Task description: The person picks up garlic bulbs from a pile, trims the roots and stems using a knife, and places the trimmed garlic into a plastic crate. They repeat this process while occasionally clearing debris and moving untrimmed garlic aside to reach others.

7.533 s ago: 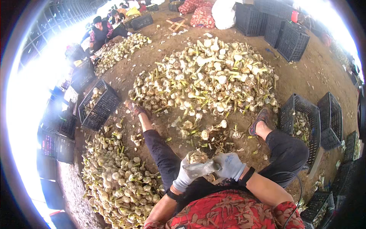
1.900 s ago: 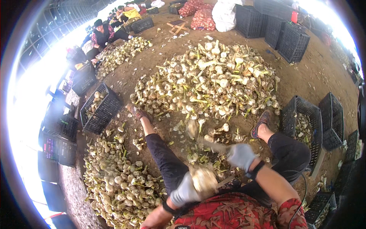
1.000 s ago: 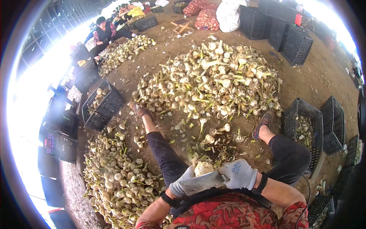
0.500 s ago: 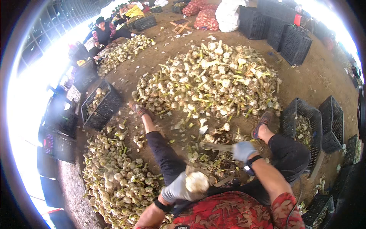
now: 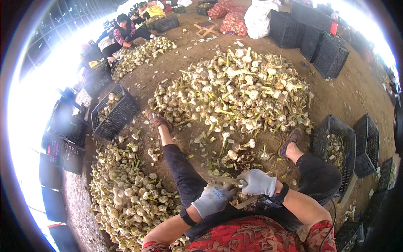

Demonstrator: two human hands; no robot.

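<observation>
The right hand point(image 5: 258, 183) grips a blurred knife point(image 5: 221, 179); whether the left hand point(image 5: 212, 199) beside it holds anything, I cannot tell. Some cutting looks done: scraps point(image 5: 215, 171) lie at 12 o'clock. Beyond, a big garlic heap point(image 5: 235, 90) remains, with a smaller heap point(image 5: 129, 197) at 9 o'clock.

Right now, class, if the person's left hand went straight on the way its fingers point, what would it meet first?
Most likely the gloved right hand, just beyond the left hand's fingers in the picture. Depth is unclear, so it might instead pass slightly above or below.
</observation>
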